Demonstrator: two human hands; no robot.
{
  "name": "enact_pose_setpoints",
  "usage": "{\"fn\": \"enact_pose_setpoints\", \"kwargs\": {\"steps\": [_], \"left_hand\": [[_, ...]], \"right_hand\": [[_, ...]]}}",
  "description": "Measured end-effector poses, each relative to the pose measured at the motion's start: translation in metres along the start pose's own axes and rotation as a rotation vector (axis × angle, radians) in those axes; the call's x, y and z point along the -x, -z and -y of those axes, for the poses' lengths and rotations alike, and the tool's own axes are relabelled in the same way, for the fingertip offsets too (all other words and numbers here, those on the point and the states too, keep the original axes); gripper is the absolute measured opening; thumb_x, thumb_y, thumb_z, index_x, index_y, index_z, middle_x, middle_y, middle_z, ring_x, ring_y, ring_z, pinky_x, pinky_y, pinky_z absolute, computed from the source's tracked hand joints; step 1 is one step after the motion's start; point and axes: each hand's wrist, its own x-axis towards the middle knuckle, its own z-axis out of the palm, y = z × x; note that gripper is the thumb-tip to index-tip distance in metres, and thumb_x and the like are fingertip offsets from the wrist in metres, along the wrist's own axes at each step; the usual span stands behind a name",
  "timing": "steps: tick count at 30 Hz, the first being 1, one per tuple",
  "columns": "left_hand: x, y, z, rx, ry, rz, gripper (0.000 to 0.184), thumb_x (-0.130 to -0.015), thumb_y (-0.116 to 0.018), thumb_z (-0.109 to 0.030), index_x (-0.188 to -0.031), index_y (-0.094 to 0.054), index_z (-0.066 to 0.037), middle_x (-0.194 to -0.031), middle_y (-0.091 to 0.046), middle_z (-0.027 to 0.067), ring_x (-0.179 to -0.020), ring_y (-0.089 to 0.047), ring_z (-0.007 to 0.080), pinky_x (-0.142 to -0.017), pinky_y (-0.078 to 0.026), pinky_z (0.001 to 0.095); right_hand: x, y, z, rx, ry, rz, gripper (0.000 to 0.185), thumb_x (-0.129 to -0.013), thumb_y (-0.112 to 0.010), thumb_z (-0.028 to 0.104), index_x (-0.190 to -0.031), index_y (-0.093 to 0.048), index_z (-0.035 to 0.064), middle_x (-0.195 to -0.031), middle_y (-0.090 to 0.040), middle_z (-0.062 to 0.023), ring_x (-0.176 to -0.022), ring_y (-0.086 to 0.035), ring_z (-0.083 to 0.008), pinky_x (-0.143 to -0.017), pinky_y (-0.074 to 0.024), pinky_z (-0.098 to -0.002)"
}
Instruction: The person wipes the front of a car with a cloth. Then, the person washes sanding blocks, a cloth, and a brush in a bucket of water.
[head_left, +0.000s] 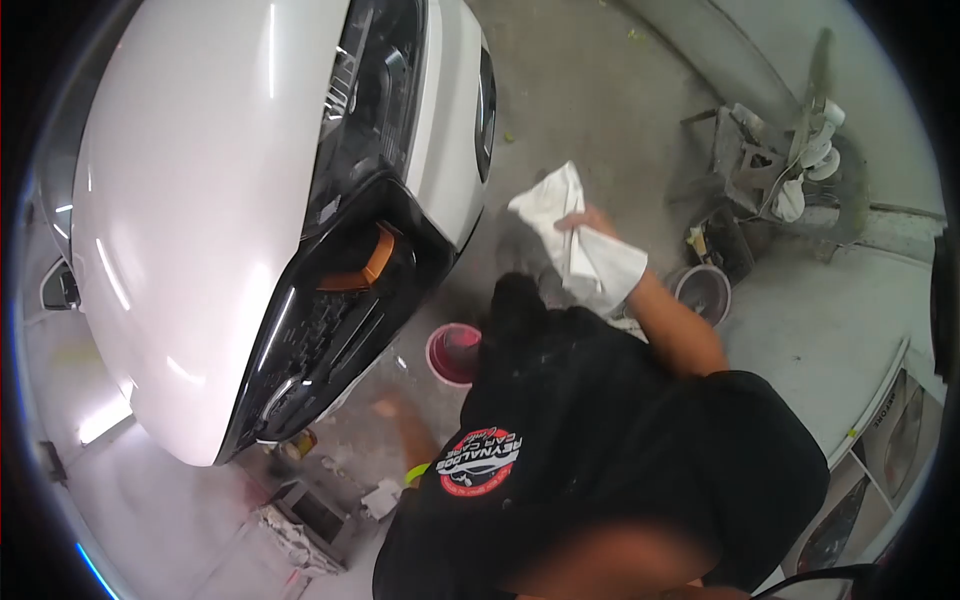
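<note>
My right hand (592,222) grips a folded white cloth (560,205), which hangs partly over my wrist. My left hand (398,408), with a yellow-green band at the wrist, is low beside the car's front and smeared by motion, so its fingers are unclear. To the left stands a white car (190,230) with a glossy bonnet. Its dark headlight (330,320) has an orange strip (372,262) inside and is nearest to my left hand. A pink-red bucket (440,352) rests on the floor between my hands, partly hidden by my black shirt.
Another round bucket (722,310) stands behind my right forearm. Farther right is a dusty metal stand (735,150) with hanging items. At lower left a grey box-like object (310,515) and a small can (300,444) lie near the car. A picture panel (885,440) leans at right.
</note>
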Motion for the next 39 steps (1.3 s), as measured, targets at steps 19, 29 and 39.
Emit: {"fn": "enact_pose_setpoints", "kwargs": {"steps": [19,29,39], "left_hand": [[-0.088,0.466,-0.055,1.777,-0.463,1.464,0.039,-0.099,-0.048,-0.037,-0.12,-0.062,-0.007,-0.099,-0.063,0.0045,-0.091,-0.057,0.0147,-0.084,-0.043,0.0264],[-0.123,0.676,-0.025,3.068,0.613,1.986,0.082,-0.096,-0.021,-0.066,-0.14,-0.037,0.001,-0.134,-0.051,0.0159,-0.124,-0.051,0.028,-0.103,-0.042,0.0422],[-0.163,0.659,0.001,2.903,0.74,1.661,0.048,-0.09,-0.049,-0.026,-0.126,-0.052,0.005,-0.11,-0.065,0.0156,-0.098,-0.065,0.0255,-0.088,-0.05,0.0364]], "right_hand": [[-0.119,0.063,0.163,0.916,0.33,-0.192,0.061,-0.074,-0.058,0.009,-0.132,-0.044,-0.0003,-0.109,-0.062,-0.0206,-0.098,-0.061,-0.0297,-0.084,-0.0471,-0.0373],[-0.118,-0.047,0.264,1.172,0.857,1.151,0.055,-0.066,-0.068,0.003,-0.119,-0.059,0.0096,-0.119,-0.06,-0.0141,-0.111,-0.056,-0.0346,-0.095,-0.0455,-0.0399],[-0.147,-0.109,0.318,1.173,0.068,1.647,0.052,-0.085,-0.069,0.024,-0.131,-0.053,0.0085,-0.126,-0.058,-0.0149,-0.117,-0.056,-0.0276,-0.098,-0.0431,-0.0354]]}}
